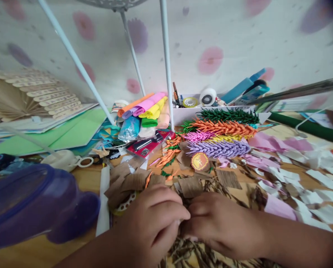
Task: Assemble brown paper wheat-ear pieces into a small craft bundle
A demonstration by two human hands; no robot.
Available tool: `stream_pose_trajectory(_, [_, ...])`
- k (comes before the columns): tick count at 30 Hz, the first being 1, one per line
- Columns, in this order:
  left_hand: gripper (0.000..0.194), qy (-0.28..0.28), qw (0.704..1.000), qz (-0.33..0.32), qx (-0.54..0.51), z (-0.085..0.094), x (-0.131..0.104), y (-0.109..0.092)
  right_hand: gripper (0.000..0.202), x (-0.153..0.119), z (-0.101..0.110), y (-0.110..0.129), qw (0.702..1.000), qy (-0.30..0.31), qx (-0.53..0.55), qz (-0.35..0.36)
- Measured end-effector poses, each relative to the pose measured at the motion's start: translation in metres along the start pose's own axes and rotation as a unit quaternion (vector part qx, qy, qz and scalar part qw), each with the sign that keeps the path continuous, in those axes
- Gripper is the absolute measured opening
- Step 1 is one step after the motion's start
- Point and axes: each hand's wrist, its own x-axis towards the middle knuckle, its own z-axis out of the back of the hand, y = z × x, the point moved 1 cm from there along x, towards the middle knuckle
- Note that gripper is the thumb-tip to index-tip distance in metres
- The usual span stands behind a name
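Observation:
My left hand (pixel 157 219) and my right hand (pixel 213 221) meet low in the middle, fingertips pinched close together. Whatever they hold is hidden behind the fingers. Below and around them lie many twisted brown paper strips (pixel 193 255). Just beyond the fingertips are flat cut pieces of brown crepe paper (pixel 191 186), with more brown pieces (pixel 135 181) to the left. Partly covered by my left hand is a roll of tape (pixel 124 204). A round red and gold sticker (pixel 200 162) sits past the brown pieces.
Bundles of fringed paper in purple (pixel 218 148), orange (pixel 228 128) and green (pixel 230 116) lie behind. White and pink scraps (pixel 297 178) cover the right. A purple plastic container (pixel 35 204) stands left, near white stand legs (pixel 168 67) and crepe paper rolls (pixel 149 104).

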Motion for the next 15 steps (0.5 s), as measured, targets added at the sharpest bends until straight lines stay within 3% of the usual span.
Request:
stream_pose_trajectory(6, [0.023, 0.011, 0.999, 0.028, 0.028, 0.002, 0.001, -0.001, 0.017, -0.001, -0.001, -0.001, 1.0, 0.005, -0.012, 0.025])
stream_pose_trajectory(15, [0.019, 0.035, 0.988, 0.07, 0.136, -0.004, 0.001, 0.017, 0.011, -0.006, 0.003, -0.001, 0.992, 0.001, -0.099, 0.082])
